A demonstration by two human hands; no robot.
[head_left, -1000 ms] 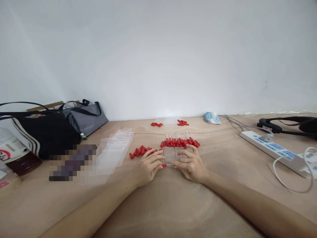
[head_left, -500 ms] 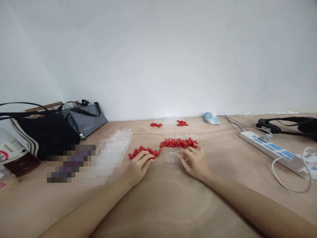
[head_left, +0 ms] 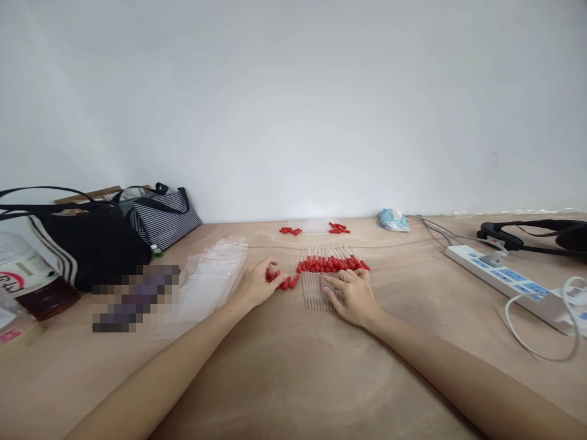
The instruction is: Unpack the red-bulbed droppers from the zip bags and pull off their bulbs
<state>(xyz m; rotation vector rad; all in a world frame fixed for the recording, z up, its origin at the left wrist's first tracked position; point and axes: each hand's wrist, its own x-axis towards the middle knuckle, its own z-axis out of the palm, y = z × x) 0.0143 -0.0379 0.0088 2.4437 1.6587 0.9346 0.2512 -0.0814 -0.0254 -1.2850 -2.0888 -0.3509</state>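
Note:
Around a loose pile of red rubber bulbs [head_left: 293,282] curves my left hand [head_left: 257,285], thumb apart from the fingers; its palm side hides part of the pile. My right hand [head_left: 354,296] lies over the lower part of a row of thin clear tubes [head_left: 313,294], fingers apart and fingertips on or just above them. Red bulbs [head_left: 328,264] run in a band across the middle of this row, with more clear tube ends pointing toward the wall. Whether tubes lie under the right palm is hidden.
Clear zip bags [head_left: 208,281] lie fanned out left of my left hand. Beyond the row are two small groups of red bulbs [head_left: 290,231] beside a clear bag [head_left: 316,226]. A white power strip [head_left: 499,272] with cables stands right, a blue-white packet [head_left: 393,220] behind, bags [head_left: 101,244] left.
My left hand has moved left and opened around the pile of red bulbs. My right hand no longer shows the clear tube it was pinching and has lowered over the row.

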